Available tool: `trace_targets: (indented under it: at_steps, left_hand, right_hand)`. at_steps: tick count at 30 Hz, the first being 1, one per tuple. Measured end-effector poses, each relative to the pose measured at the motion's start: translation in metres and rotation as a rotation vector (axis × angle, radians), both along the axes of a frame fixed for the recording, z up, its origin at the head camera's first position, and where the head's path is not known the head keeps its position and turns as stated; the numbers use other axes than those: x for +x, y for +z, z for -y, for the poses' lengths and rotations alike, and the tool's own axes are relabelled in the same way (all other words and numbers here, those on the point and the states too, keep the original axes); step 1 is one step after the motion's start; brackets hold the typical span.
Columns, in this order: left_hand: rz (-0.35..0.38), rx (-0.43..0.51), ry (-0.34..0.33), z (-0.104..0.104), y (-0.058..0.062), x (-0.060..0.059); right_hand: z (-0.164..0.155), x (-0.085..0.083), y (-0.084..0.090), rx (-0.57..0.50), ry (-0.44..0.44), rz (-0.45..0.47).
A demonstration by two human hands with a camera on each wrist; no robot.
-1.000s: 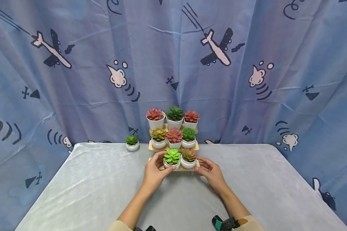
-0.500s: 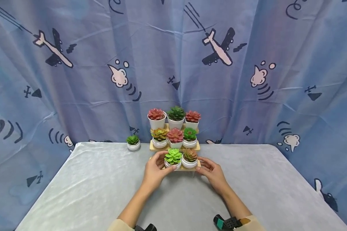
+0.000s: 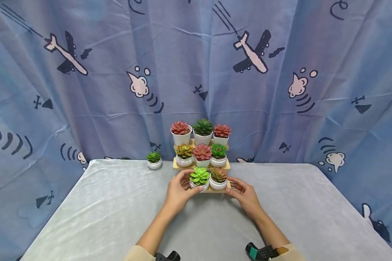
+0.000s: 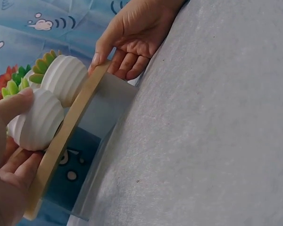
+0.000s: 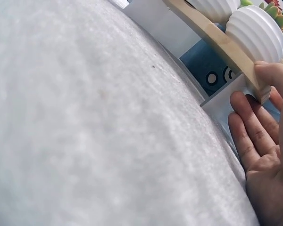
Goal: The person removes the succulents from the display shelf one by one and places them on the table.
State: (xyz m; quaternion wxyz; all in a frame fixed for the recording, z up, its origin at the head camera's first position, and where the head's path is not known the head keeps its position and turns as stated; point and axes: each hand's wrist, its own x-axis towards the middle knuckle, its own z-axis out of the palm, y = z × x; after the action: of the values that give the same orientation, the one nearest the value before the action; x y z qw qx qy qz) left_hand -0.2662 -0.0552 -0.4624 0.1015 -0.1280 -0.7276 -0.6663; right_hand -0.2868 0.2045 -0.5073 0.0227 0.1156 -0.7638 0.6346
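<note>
Left forearm: we reach it forward and slightly rightward, bare from a cream sleeve cuff.
Left hand (image 3: 178, 190): our thumb and curled fingers grip a small white ribbed pot with a bright green succulent (image 3: 199, 178).
Right forearm: we angle it forward and leftward, a dark wrist device at the cuff.
Right hand (image 3: 245, 193): our fingers lie relaxed and nearly straight, thumb on top of the pale wooden tiered shelf's (image 3: 219, 190) right end, fingers beneath it.
</note>
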Motion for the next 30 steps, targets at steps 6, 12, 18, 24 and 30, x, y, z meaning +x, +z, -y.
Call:
trace_targets:
  at_steps: [6, 12, 18, 24, 30]
  left_hand:
    - [-0.004, 0.001, -0.02, 0.0, 0.0, 0.0]
    - [-0.016, 0.007, -0.008, -0.001, -0.004, -0.002]
    - [0.0, 0.023, -0.002, -0.002, -0.005, -0.001]
    - [0.013, 0.014, -0.011, 0.002, 0.002, 0.0]
    - [0.005, -0.004, -0.012, 0.011, 0.02, 0.004]
  right_hand:
    - [0.001, 0.005, 0.001, 0.008, -0.024, -0.001]
    - [0.002, 0.004, 0.0, 0.009, -0.011, -0.008]
    - [0.002, 0.003, 0.0, 0.02, -0.008, -0.012]
    - [0.003, 0.002, 0.0, 0.017, -0.009, -0.02]
    - [0.003, 0.003, 0.002, 0.022, -0.013, -0.027]
